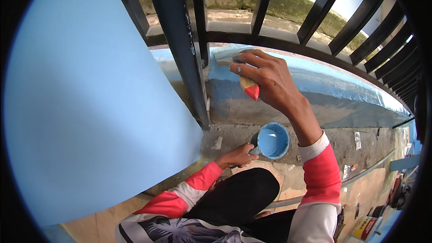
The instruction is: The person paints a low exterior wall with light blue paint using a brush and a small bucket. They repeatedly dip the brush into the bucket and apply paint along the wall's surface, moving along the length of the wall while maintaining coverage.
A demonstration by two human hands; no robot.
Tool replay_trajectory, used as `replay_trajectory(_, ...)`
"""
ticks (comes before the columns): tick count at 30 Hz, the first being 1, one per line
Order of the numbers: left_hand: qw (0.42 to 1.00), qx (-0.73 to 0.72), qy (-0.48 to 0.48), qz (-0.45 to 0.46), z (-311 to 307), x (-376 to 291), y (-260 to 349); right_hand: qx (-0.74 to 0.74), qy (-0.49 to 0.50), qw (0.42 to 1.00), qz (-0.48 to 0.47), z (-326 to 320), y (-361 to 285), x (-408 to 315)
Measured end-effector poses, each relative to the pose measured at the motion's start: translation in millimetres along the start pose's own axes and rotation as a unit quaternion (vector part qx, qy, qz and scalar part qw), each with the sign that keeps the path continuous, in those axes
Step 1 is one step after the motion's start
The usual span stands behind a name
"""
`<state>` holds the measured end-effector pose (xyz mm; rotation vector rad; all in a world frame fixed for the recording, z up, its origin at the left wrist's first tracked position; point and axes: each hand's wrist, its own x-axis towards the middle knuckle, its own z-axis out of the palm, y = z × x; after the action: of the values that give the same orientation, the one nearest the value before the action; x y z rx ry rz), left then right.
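Observation:
My right hand (266, 74) grips a paintbrush with a wooden handle (249, 87) whose end is red. Its bristles (231, 51) press on the top of a low wall (303, 74) below the black metal fence, where light blue paint covers the ledge and part of the side. Flecks of blue paint mark my fingers. Lower down, my left hand (240, 156) holds the handle of a round dipper (273, 140) with light blue paint inside. The dipper is upright above the dirty ground, close to my knee.
A blue-painted wall (101, 108) fills the left side. A black metal post (182, 47) and fence bars (324, 6) stand in front. Bits of litter (357, 140) lie on the ground strip. At the lower right, a labelled paint can (364, 227) stands on the tiles.

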<state>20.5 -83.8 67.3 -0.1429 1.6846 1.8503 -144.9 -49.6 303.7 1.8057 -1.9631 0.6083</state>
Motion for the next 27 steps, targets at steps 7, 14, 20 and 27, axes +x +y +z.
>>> replay_trajectory(7,1.000,-0.006,0.003,0.019,1,0,-8,0.108,-0.055,0.993,-0.013,-33,-22,-19)
replay_trajectory(14,1.000,-0.009,0.003,0.023,5,4,-10,0.072,-0.037,0.997,-0.021,-20,-25,-11)
replay_trajectory(20,0.999,0.000,0.031,0.042,2,-1,-12,0.093,-0.102,0.990,-0.021,-37,-19,2)
replay_trajectory(27,0.998,0.008,0.032,0.048,5,1,-11,0.105,-0.098,0.988,-0.064,-34,-10,4)
